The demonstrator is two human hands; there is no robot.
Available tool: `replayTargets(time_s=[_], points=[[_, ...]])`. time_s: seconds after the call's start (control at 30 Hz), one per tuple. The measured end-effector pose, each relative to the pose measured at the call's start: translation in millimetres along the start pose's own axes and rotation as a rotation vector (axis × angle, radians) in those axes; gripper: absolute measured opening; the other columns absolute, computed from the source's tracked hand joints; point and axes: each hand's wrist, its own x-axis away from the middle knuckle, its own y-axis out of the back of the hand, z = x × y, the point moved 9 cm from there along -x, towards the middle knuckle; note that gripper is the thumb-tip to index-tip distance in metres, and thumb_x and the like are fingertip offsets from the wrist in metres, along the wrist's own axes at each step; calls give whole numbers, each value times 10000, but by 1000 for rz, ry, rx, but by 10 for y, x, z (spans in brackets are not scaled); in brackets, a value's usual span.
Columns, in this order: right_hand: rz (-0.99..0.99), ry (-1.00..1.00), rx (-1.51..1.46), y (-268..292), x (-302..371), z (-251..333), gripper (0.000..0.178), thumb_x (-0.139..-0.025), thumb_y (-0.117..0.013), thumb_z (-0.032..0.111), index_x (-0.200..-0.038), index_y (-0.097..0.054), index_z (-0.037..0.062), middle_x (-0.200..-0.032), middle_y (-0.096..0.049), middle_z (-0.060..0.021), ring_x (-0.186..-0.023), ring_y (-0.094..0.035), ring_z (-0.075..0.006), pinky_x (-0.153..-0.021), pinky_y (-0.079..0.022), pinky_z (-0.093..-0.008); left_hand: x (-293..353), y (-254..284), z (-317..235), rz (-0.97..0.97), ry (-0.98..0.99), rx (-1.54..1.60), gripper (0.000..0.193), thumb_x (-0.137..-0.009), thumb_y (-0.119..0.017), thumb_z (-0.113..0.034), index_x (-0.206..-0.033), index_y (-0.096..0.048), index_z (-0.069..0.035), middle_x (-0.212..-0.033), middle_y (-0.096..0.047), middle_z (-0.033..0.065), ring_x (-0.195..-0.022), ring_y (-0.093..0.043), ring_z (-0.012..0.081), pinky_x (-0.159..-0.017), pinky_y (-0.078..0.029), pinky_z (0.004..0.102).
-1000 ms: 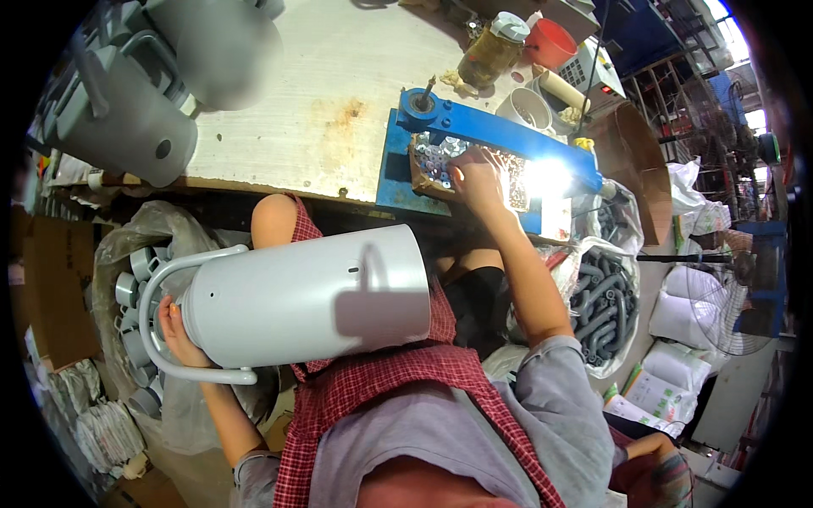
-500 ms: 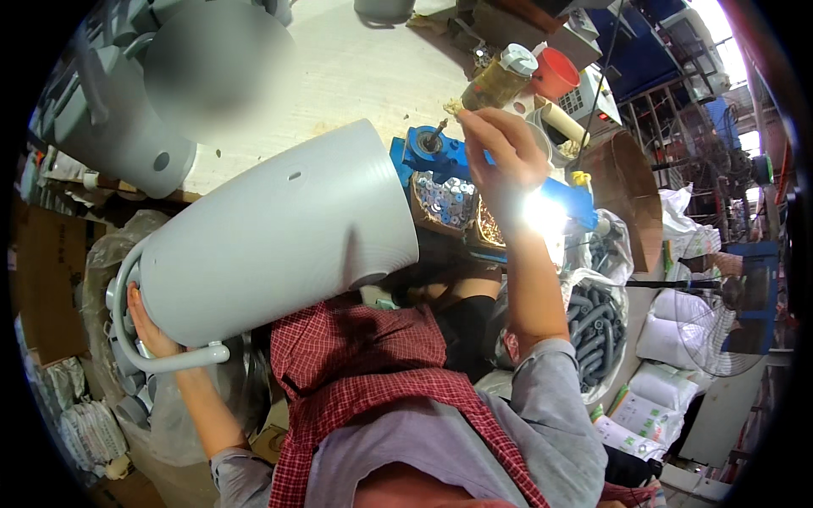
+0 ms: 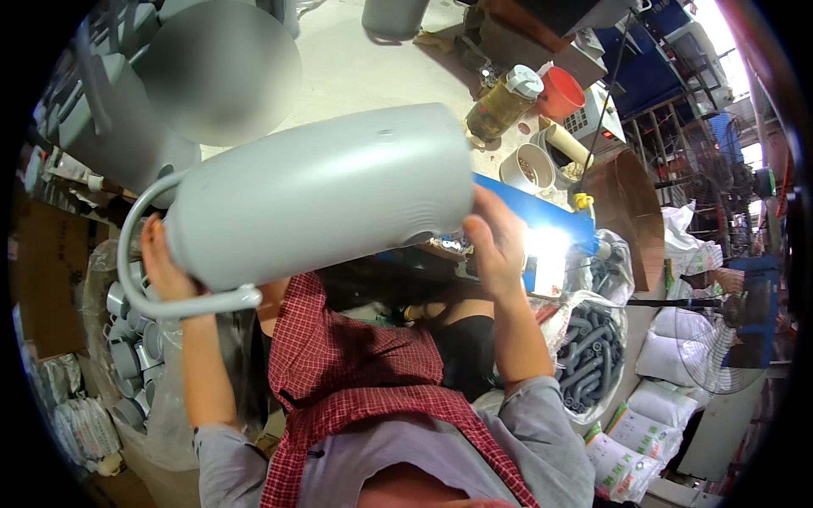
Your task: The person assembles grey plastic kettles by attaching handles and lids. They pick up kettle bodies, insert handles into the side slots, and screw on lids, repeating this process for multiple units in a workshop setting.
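Note:
A large grey plastic cylinder (image 3: pixel 322 195) lies on its side across my front, with a curved grey handle (image 3: pixel 134 284) at its left end. My left hand (image 3: pixel 169 267) grips that end inside the handle's loop, some fingers hidden behind the shell. At the right end, my right hand (image 3: pixel 498 245) holds the rim, its thumb showing and its other fingers partly covered. Behind the cylinder a blue bench machine (image 3: pixel 546 210) is partly hidden, with a bright lamp glare (image 3: pixel 549 247) beside my right wrist.
Beyond the cylinder, the pale table (image 3: pixel 339 76) bears a lidded jar (image 3: pixel 504 106), a red cup (image 3: pixel 561 93) and a white mug (image 3: pixel 527 168). More grey containers (image 3: pixel 93 127) stand at left. Bags of grey handles (image 3: pixel 589 356) and grey round parts (image 3: pixel 127 360) flank me.
My right hand has come down from above the blue machine to the cylinder's right rim. The cylinder has moved right and upward in view, turned more level, and now covers the machine's spindle.

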Motion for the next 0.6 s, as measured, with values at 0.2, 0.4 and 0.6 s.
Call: replayTargets(time_s=[0.2, 0.4, 0.6], points=[[-555, -331, -459, 770, 584, -763, 87, -975, -535, 152, -1028, -531, 82, -822, -493, 72, -659, -375, 11, -527, -290, -148, 459, -1481, 54, 256, -72, 160, 313, -950, -579, -228, -1193, -504, -46, -1033, -562, 61, -934, -542, 107, -808, -441, 229], [-709, -188, -332, 1374, 728, -930, 141, -986, -523, 197, -1016, -518, 60, -832, -490, 44, -716, -396, -28, -653, -337, -187, 901, -2316, 272, 496, 5, 398, 505, -907, -644, -319, -1248, -386, -49, -868, -636, 100, -789, -601, 114, -715, -466, 213], [-707, -147, -320, 1526, 774, -1036, 170, -984, -525, 179, -1038, -527, 18, -930, -550, -5, -834, -489, -61, -765, -393, -207, 987, -2472, 314, 511, 46, 433, 485, -932, -616, -290, -1255, -347, -49, -849, -651, 139, -781, -618, 126, -714, -474, 223]])
